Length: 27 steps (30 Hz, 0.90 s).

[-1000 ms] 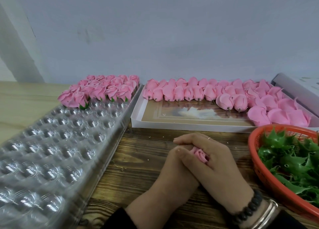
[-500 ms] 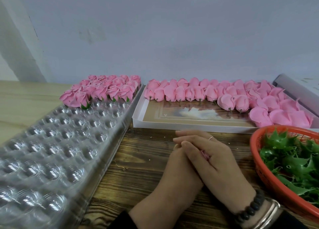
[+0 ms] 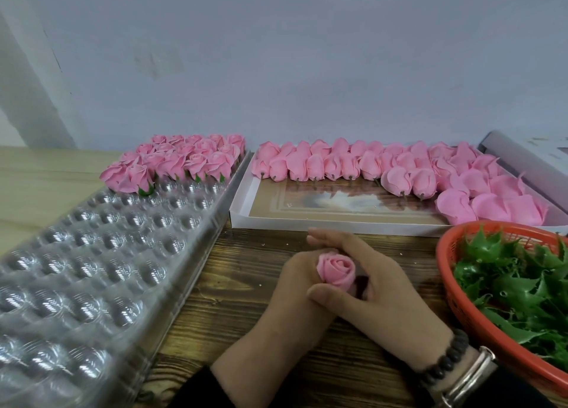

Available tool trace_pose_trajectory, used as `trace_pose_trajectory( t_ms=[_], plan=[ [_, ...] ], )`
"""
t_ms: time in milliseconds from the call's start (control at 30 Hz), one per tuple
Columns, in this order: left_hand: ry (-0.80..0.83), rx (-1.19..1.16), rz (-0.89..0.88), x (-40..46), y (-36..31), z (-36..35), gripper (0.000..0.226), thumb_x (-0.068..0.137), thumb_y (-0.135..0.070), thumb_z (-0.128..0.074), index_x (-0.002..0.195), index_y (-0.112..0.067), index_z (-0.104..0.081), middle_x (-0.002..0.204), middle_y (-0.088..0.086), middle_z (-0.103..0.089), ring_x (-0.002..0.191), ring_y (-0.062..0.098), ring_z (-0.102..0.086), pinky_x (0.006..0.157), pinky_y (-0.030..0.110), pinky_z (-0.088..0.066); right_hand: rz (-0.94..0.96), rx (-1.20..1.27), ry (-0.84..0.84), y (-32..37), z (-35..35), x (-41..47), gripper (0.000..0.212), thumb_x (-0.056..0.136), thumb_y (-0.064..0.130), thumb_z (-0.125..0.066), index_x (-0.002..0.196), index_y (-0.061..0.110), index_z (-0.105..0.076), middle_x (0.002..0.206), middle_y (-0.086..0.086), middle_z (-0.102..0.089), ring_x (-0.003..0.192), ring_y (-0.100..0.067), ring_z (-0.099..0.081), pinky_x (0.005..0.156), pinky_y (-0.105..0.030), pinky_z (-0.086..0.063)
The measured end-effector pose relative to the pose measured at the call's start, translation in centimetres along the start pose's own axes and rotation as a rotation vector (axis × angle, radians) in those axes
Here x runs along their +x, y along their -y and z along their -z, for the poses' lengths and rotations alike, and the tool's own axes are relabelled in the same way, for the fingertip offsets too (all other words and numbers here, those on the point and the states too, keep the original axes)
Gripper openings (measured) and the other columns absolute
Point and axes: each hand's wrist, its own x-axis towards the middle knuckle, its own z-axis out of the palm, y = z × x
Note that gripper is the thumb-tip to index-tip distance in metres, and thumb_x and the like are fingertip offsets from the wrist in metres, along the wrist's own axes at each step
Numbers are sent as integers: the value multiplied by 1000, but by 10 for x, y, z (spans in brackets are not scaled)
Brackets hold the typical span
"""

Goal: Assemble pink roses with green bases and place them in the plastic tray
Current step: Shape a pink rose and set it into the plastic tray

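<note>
Both hands meeting mid-tabletop (image 3: 252,288), pink rose (image 3: 336,272) sitting upright between them. Left hand (image 3: 296,288) is gripping it from below, fingers curled round the base. Right hand (image 3: 378,288) is pinching the rose's side with the thumb, other fingers stretched out behind it. Green base not visible on it. Plastic tray (image 3: 101,254) lying just left, finished roses (image 3: 181,162) filling its far rows. White box (image 3: 322,223) of loose rose heads (image 3: 368,168) behind the hands; orange basket (image 3: 455,294) of green bases (image 3: 516,284) sitting at right
</note>
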Motion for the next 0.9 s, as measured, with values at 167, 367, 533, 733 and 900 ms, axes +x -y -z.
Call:
trace_pose_trajectory(
  t_ms=[167, 367, 533, 733, 900],
  plan=[
    [-90, 58, 63, 5, 7, 13, 32, 78, -2, -68, 60, -25, -57, 55, -6, -58, 55, 3, -53, 55, 22, -43, 166, -74, -112, 1, 1, 0, 43, 77, 45, -59, 119, 35, -55, 116, 19, -58, 114, -1, -52, 95, -15, -41],
    [-57, 97, 20, 6, 11, 24, 12, 74, 2, -70, 72, -9, -66, 70, 15, -67, 65, 22, -61, 64, 41, -53, 284, -177, -105, 0, 1, 0, 32, 89, 27, -49, 120, 25, -60, 117, 9, -57, 112, -7, -54, 95, -23, -44],
    [-7, 177, 14, 5, 13, 25, 14, 75, 0, -71, 78, -14, -68, 76, 6, -70, 75, 17, -66, 67, 28, -52, 272, -187, -45, -2, 1, 0, 33, 87, 19, -57, 118, 27, -62, 118, 10, -55, 111, -3, -53, 93, -17, -43],
    [9, 260, 11, 7, 15, 23, 18, 72, -2, -74, 80, -16, -65, 79, 3, -68, 79, 15, -64, 69, 26, -51, 265, -190, -33, -2, 0, 2, 30, 83, 20, -62, 112, 24, -66, 110, 12, -56, 104, 0, -55, 88, -14, -44],
    [-21, 222, 43, 7, 18, 21, 47, 65, -5, -80, 98, -28, -56, 94, -8, -65, 88, 4, -62, 72, 14, -47, 236, -205, -28, -1, 1, 2, 25, 78, 21, -65, 102, 23, -68, 103, 14, -57, 100, 3, -54, 86, -12, -44]
  ],
)
